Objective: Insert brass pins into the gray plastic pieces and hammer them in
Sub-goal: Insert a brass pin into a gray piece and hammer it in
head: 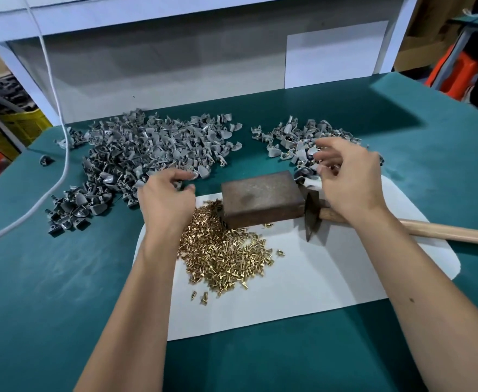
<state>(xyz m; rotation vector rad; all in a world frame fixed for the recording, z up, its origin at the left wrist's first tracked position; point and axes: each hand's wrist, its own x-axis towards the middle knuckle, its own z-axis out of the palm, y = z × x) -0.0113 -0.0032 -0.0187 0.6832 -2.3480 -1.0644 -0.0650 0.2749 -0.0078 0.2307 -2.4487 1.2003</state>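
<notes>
the left hand [165, 199] hovers at the near edge of the big heap of gray plastic pieces [147, 154], fingers loosely curled, its grip holding nothing i can see. the right hand [345, 179] hangs relaxed and open over the smaller gray pile [291, 140]. brass pins [226, 256] lie on white paper [302, 278] beside the metal block [261, 198]; the hammer [441, 230] rests on the green tabletop [48, 278].

The hammer [314, 219] handle runs off the right edge, its head partly hidden under the right hand [345, 176]
</notes>
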